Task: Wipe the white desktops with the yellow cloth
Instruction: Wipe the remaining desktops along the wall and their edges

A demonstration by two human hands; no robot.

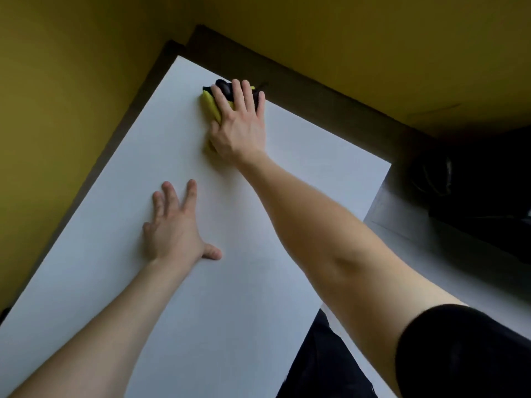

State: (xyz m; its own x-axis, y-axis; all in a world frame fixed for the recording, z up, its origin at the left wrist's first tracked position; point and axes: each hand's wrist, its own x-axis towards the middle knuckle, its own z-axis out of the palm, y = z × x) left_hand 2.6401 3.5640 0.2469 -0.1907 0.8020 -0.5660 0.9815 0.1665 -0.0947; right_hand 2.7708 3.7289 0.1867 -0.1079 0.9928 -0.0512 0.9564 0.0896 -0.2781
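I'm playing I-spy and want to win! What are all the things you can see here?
white desktop: one, white, fills the middle
second desktop: one, white, lower right
yellow cloth: one, yellow, near the white desktop's far edge
small black thing: one, black, by the cloth, unclear what
wall: one, yellow, behind
brown border: one, dark brown, between desktop and wall
dark shapes: black, far right, unclear
sleeve: one, black, right arm
left hand: one, flat on the desktop
right hand: one, pressing flat on the cloth
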